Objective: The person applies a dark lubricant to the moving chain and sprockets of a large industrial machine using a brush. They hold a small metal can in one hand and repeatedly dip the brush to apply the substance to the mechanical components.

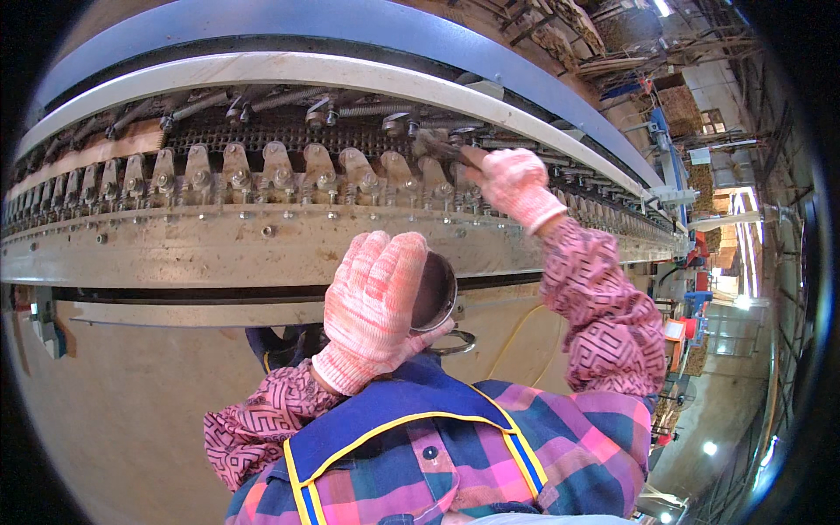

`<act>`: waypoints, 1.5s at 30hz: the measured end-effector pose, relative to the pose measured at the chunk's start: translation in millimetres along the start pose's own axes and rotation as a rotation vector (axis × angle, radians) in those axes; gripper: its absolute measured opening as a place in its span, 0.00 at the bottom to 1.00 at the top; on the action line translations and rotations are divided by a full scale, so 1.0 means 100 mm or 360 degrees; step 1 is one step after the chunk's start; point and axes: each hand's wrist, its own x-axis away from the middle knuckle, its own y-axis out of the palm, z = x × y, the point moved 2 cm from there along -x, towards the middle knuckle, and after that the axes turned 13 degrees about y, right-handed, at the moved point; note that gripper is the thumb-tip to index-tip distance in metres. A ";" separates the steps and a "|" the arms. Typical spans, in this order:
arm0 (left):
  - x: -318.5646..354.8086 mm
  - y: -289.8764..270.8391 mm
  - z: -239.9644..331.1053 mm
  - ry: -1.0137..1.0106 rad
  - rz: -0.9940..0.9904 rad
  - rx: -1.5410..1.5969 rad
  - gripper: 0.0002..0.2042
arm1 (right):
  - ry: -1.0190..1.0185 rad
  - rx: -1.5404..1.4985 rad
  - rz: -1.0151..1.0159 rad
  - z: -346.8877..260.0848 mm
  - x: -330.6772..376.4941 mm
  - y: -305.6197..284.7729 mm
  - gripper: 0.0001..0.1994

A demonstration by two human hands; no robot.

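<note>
My left hand [374, 302], in a pink knitted glove, is wrapped around a small round metal can [435, 293] held at chest height, its dark open mouth facing right. My right hand [510, 182], gloved the same way, is raised to a long machine and grips a thin brush-like tool [442, 147] whose tip touches the chain and clamp parts [385, 166] along the machine's upper rail. The tool's end is partly hidden among the metal parts.
The long machine rail [219, 249] runs across the view with a row of greasy metal clips and bolts. A blue curved guard [367, 22] sits above it. The concrete floor [131, 411] lies below, with stacked wood and factory equipment [691, 315] at the far right.
</note>
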 end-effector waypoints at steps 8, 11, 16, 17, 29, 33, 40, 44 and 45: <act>-0.02 0.01 -0.01 0.0019 0.0022 0.0009 0.57 | 0.0071 0.0033 -0.0127 -0.21 -0.17 0.17 0.22; -0.01 -0.02 -0.02 0.0020 0.0019 0.0043 0.56 | -0.0021 -0.0138 -0.0100 0.03 -0.01 -0.11 0.22; -0.08 -0.04 -0.01 0.0008 -0.0013 0.0033 0.57 | 0.0038 -0.0076 0.0123 0.21 0.09 -0.20 0.19; -0.07 -0.03 -0.02 0.0031 0.0008 0.0047 0.57 | 0.0089 -0.0075 0.0030 0.14 0.09 -0.10 0.20; -0.09 0.01 0.02 0.0054 -0.0018 0.0037 0.58 | 0.0179 0.0037 -0.0275 -0.04 -0.12 0.31 0.21; -0.08 -0.03 -0.02 0.0021 -0.0025 0.0014 0.58 | 0.0059 0.0009 -0.0228 -0.03 -0.02 -0.32 0.19; -0.08 0.00 -0.01 0.0041 -0.0040 0.0045 0.58 | 0.0178 0.0123 -0.0349 -0.23 -0.08 0.04 0.21; -0.05 -0.03 -0.04 -0.0026 -0.0040 -0.0003 0.58 | 0.0125 -0.0061 -0.0237 -0.02 -0.06 -0.47 0.20; -0.07 -0.03 -0.04 -0.0035 -0.0037 -0.0010 0.58 | 0.0129 -0.0071 -0.0113 0.07 0.01 -0.59 0.20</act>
